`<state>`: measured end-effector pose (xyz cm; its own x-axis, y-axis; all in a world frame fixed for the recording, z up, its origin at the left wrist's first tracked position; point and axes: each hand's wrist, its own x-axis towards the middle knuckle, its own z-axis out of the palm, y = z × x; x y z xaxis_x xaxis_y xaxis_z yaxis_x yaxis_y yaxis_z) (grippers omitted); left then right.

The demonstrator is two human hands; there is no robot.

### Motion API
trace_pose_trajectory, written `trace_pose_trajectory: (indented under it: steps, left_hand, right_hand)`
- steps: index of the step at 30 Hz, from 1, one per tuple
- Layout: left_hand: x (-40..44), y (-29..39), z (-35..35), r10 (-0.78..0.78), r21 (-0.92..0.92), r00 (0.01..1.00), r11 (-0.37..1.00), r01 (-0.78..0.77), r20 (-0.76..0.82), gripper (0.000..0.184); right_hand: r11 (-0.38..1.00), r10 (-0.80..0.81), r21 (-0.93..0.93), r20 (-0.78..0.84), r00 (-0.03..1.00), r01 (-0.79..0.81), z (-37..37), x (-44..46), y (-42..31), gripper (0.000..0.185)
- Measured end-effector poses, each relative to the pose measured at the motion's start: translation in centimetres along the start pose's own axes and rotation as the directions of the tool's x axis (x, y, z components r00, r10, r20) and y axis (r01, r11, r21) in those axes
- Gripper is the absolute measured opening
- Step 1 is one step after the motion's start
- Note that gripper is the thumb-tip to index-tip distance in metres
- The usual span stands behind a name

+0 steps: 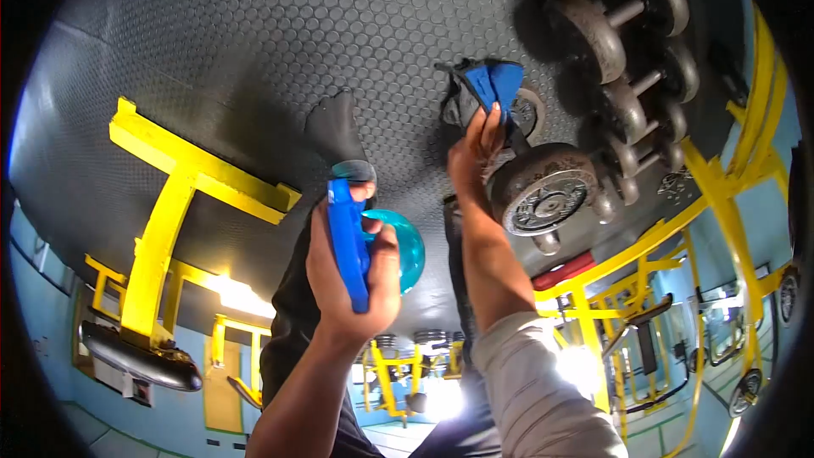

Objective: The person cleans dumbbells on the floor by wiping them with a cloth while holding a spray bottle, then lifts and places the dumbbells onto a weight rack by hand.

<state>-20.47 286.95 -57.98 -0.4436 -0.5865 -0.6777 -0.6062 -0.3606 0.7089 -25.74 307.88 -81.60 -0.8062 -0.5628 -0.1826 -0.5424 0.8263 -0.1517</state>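
Note:
My left hand point(354, 267) is wrapped round a spray bottle point(407, 246) with a blue trigger head and a see-through teal body, held above the floor between my legs. My right hand point(477, 146) reaches forward, its fingers pressed on a folded blue and grey cloth point(494, 85). This cloth lies at the handle of a worn metal dumbbell point(547, 191), near its far end. The dumbbell rests on the floor, right beside my right forearm. Part of the handle is hidden by the cloth and my fingers.
Several rusty dumbbells point(623, 106) line the floor at the right. Dark studded matting point(280, 25) covers the ground, with my dark-covered foot point(337, 127) on it. A yellow bench frame point(165, 220) stands at the left, and yellow gym machines point(738, 237) at the right.

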Motion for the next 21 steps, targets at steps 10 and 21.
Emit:
trace_pose_trajectory:
  steps: [10,21]
  left_hand:
    - [-0.7,-0.7,1.7,0.149,0.245,0.986,0.956,-0.162,0.068,0.043]
    - [-0.7,-0.5,0.6,0.05,0.227,0.999,0.973,-0.048,-0.002,0.049]
  right_hand:
    - [0.96,-0.108,0.279,0.381,0.918,-0.004,-6.0,-2.9,7.0,0.044]
    - [0.78,-0.134,0.389,0.869,0.476,-0.491,-6.0,10.4,21.1,0.031]
